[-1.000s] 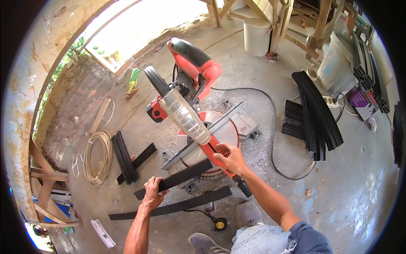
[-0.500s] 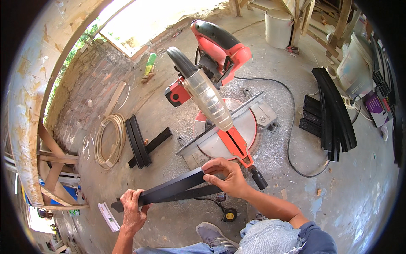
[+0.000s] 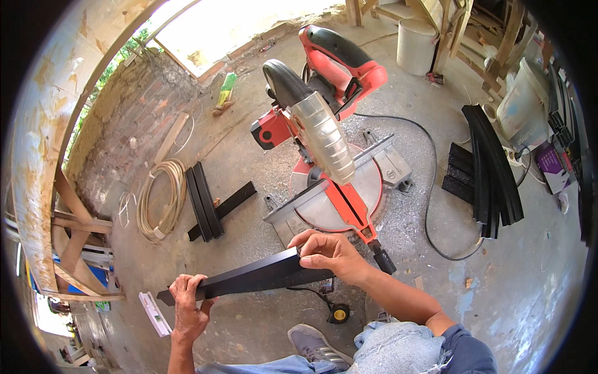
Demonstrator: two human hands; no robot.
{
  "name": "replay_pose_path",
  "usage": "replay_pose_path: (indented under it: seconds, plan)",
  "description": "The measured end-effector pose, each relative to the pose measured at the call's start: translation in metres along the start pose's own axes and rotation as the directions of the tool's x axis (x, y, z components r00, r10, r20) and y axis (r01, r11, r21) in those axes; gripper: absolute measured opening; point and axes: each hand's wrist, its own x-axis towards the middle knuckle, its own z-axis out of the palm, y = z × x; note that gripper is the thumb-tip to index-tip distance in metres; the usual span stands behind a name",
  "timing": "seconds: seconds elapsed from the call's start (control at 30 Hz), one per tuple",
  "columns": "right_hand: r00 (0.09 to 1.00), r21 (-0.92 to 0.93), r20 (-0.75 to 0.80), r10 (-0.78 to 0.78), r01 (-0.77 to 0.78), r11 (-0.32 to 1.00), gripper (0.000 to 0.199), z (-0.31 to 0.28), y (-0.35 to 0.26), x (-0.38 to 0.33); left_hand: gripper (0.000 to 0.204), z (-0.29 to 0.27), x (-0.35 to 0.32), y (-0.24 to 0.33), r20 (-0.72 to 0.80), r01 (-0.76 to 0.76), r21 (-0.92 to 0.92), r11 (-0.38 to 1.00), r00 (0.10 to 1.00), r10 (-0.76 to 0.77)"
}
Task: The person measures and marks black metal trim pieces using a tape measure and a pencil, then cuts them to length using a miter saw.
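Both my hands hold a black metal profile (image 3: 249, 274) over the floor in front of me. My left hand (image 3: 189, 305) wraps round its left part, with fingers over the top and thumb below. At the right end, my right hand (image 3: 327, 257) pinches the profile between thumb and fingers. Another black length shows partly behind and below it; I cannot tell whether it is a separate piece. Just beyond my right hand stands a red and black mitre saw (image 3: 346, 75), its head raised over a round base (image 3: 311, 215).
A tape measure (image 3: 339, 313) lies near my shoe, and a white level (image 3: 154, 315) beside my left hand. Black profiles (image 3: 205, 202) and a coiled hose (image 3: 163, 199) lie left; more profiles (image 3: 495, 162) lie right. The saw's cable (image 3: 433, 181) curves across the floor.
The profile has tilted in my hands and shows more of its broad side. My grip stays in the same places. The saw sits slightly further right in view as the head view shifts.
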Motion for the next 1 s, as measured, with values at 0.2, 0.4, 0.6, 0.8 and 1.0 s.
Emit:
replay_pose_path:
  seconds: [0.2, 0.4, 0.6, 0.8, 1.0]
  plan:
    - [0.985, -0.101, -0.137, -0.107, 0.094, 0.99, 0.008, 0.01, 0.01, 0.0, 0.058, -0.004, 0.0, 0.006, -0.018, 0.019, 0.036, 0.999, 1.0, -0.019]
    - [0.924, -0.571, -0.202, -0.326, 0.16, 0.805, 0.009, 0.02, -0.001, 0.004, 0.06, -0.006, 0.0, 0.007, -0.088, 0.038, 0.103, 0.994, 0.996, -0.029]
    - [0.944, -0.12, -0.274, -0.182, 0.154, 0.981, 0.009, 0.016, 0.011, 0.01, 0.059, -0.007, 0.004, 0.011, 0.021, 0.097, -0.035, 0.995, 0.995, -0.096]
    - [0.944, 0.263, -0.328, -0.042, 0.134, 0.956, 0.014, -0.004, -0.011, 0.01, 0.059, -0.007, 0.0, -0.006, -0.034, 0.131, -0.115, 0.985, 0.99, -0.136]
    - [0.978, -0.325, -0.195, -0.079, 0.012, 0.945, 0.02, -0.04, -0.022, -0.022, 0.057, -0.01, -0.008, -0.025, -0.086, 0.166, -0.211, 0.963, 0.979, -0.188]
